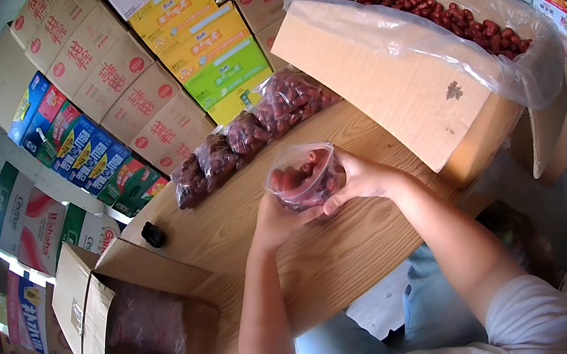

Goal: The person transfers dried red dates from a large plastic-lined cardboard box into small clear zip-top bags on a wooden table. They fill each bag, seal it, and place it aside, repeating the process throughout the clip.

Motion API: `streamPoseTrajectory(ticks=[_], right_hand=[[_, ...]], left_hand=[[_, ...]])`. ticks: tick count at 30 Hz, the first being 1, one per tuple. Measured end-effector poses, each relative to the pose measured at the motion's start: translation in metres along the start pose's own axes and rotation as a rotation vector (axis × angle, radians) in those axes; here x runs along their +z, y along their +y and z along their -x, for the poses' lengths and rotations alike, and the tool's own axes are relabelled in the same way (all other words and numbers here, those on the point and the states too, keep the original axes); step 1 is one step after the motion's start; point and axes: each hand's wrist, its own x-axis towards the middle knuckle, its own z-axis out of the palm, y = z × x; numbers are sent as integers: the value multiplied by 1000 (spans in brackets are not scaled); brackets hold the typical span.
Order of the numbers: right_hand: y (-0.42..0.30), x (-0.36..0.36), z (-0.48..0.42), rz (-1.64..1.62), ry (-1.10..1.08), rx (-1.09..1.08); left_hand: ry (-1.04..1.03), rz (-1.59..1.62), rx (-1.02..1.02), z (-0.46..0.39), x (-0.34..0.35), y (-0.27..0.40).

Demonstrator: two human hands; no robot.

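Between my two hands is a clear plastic bag (303, 176) partly filled with red dried jujubes, its mouth wide and facing up. My left hand (282, 220) cups the bag's left side and underside. On the opposite side, my right hand (355, 178) wraps around it, the thumb pressed near the lower front. The bag is held above a wood-grain table (332, 259). Beyond it, several filled clear bags of jujubes (246, 129) lie in a row along the table's far edge.
A large carton (385, 74) lined with plastic film holds loose jujubes (437, 16) at the right. At the left sits an open carton (90, 324) with plastic bags (144, 321) inside. A small black object (153, 234) rests near the left edge. Stacked boxes (133, 101) stand behind the table.
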Motion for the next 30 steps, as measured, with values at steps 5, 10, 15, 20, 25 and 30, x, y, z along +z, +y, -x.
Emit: streamPoseTrajectory(ticks=[5,10,15,20,25,30], right_hand=[[9,-1,0,129,-133,33],[27,10,-10,-37,-156,13],[18,21,-9,-217,19,-29],[1,25,-4,-264,92,-127],[-11,23,1,-121,41,-214],[-7,18,-1,-91,121,-244]], left_hand=[[108,82,-2,8,-3,-17],[221,219,-56,14,2,2],[176,388,94,22,6,-4],[103,219,36,20,18,3],[148,-17,34,21,13,-9],[148,-162,65,20,19,1]])
